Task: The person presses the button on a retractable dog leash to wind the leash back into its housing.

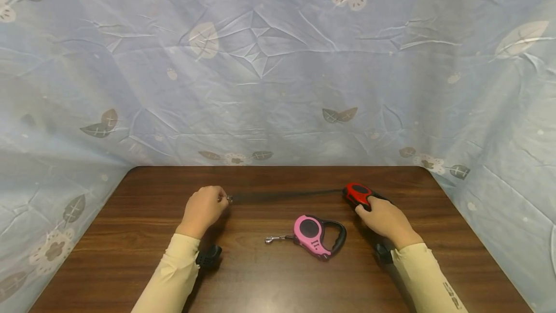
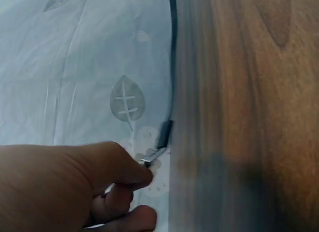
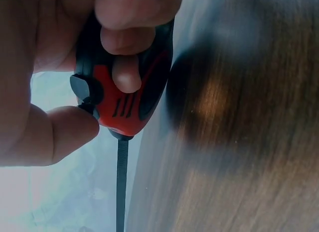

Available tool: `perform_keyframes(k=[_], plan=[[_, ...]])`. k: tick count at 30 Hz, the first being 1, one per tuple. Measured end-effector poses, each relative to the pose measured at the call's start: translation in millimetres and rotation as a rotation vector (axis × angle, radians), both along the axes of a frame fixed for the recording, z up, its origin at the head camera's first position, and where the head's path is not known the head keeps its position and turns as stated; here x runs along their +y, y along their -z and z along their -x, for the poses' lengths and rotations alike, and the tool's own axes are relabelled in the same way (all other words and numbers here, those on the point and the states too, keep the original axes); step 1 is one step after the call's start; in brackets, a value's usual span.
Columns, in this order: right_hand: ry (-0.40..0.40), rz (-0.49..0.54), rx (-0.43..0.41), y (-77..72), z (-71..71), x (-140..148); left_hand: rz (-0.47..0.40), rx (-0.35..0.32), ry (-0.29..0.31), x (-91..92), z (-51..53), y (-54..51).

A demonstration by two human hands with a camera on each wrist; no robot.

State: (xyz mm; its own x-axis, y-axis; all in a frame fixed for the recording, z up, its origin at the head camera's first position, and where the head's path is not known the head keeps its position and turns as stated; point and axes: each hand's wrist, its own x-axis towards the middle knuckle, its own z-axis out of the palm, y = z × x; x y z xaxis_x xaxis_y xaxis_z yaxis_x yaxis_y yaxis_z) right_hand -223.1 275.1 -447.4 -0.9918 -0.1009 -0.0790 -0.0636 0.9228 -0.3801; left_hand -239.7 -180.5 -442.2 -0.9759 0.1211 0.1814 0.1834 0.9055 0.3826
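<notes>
My right hand point(image 1: 386, 219) grips the handle of a red and black retractable dog leash point(image 1: 358, 193) over the right part of the table. In the right wrist view the thumb point(image 3: 75, 132) lies by the black button point(image 3: 85, 88) on the leash's casing. A black strap point(image 1: 286, 193) runs out of the casing, stretched leftward to my left hand point(image 1: 203, 210). There the thumb and forefinger pinch the metal clip point(image 2: 153, 156) at the strap's end; part of the clip is hidden by the fingers.
Between the forearms a pink and black retractable leash point(image 1: 309, 234) lies on the brown wooden table point(image 1: 260, 279), its metal clip point(image 1: 270, 239) pointing left. A pale floral cloth point(image 1: 278, 86) hangs behind the table and along both sides.
</notes>
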Motion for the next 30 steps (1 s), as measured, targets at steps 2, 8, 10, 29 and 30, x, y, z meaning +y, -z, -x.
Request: perform_keyframes(k=[2,8,10,29,30], plan=[[0.002,-0.001,0.002,0.1,0.0,-0.4,0.003,-0.011,0.011,-0.1,-0.2,-0.2],[0.005,0.004,0.028,-0.7,0.0,-1.2,0.053,0.022,0.023,-0.5,-1.3,-0.2],[0.003,0.002,0.045,-0.8,0.0,-1.3,0.071,0.043,0.017,-1.1,-1.3,0.3],[-0.056,-0.019,0.162,-1.7,-0.3,-2.4,0.153,-0.100,0.101,-12.7,-5.1,-3.8],[-0.064,-0.020,0.174,-1.7,-0.7,-2.4,0.147,-0.085,0.092,-12.6,-4.4,-4.1]])
